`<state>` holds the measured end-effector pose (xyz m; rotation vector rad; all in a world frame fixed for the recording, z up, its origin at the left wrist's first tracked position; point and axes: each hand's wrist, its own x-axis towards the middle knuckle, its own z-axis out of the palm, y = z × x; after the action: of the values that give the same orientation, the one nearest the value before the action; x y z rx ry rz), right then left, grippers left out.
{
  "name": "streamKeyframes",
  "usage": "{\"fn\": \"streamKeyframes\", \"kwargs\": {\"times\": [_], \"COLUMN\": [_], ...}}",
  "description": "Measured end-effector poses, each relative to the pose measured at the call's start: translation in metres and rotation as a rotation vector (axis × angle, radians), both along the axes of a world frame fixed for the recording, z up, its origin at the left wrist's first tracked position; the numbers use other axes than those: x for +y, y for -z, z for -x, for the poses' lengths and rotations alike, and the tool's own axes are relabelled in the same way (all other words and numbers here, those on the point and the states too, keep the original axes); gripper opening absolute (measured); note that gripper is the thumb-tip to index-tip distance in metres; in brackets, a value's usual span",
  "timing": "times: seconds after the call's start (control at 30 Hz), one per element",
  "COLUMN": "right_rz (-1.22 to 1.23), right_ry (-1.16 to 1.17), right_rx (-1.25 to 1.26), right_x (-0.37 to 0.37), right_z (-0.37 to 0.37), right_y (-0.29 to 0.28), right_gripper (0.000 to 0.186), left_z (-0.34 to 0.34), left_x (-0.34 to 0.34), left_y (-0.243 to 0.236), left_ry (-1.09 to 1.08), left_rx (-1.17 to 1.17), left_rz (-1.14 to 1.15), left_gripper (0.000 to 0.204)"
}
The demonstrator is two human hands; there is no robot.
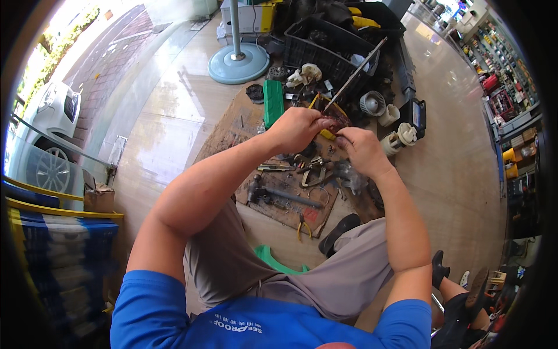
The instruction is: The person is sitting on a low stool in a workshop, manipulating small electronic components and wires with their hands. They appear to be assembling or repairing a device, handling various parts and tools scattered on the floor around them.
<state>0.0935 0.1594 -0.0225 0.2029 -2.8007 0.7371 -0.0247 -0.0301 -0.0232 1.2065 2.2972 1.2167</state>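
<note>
My left hand (pixel 299 129) is closed round a dark reddish part with yellow edges (pixel 337 119), whose exact kind I cannot make out. A long thin metal rod (pixel 356 73) slants up and right from that part; whether they are joined is hidden. Close by, my right hand (pixel 364 150) pinches at the part's near right side, its fingertips curled in; what they grip is too small to tell. Below my hands a hammer (pixel 285 195) lies on a stained cardboard sheet (pixel 290 216), with yellow-handled pliers (pixel 303 225) at the sheet's near edge.
A green case (pixel 272 103) stands left of the part. Behind it are a black crate (pixel 308 52) and a pale blue round stand base (pixel 239 64). A white pump-like part (pixel 401 137) lies right. Another person's shoe (pixel 440 267) shows at lower right.
</note>
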Motion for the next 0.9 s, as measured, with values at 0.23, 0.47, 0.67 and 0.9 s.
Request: {"fn": "streamKeyframes", "kwargs": {"times": [0.23, 0.47, 0.67, 0.9], "right_rz": [-0.019, 0.014, -0.044, -0.14], "right_ry": [0.079, 0.296, 0.292, 0.084], "right_rx": [0.195, 0.132, -0.308, -0.663], "right_x": [-0.007, 0.019, 0.061, 0.039], "right_z": [0.006, 0.009, 0.005, 0.001], "right_y": [0.001, 0.002, 0.017, 0.019], "right_gripper": [0.011, 0.018, 0.024, 0.023], "left_z": [0.009, 0.041, 0.063, 0.055], "left_x": [0.0, -0.011, -0.036, -0.032], "left_y": [0.0, 0.014, 0.034, 0.033], "left_ry": [-0.038, 0.005, 0.188, 0.247], "left_rx": [0.027, 0.21, 0.249, 0.19], "left_rz": [-0.111, 0.207, 0.612, 0.699], "left_gripper": [0.037, 0.048, 0.053, 0.053]}}
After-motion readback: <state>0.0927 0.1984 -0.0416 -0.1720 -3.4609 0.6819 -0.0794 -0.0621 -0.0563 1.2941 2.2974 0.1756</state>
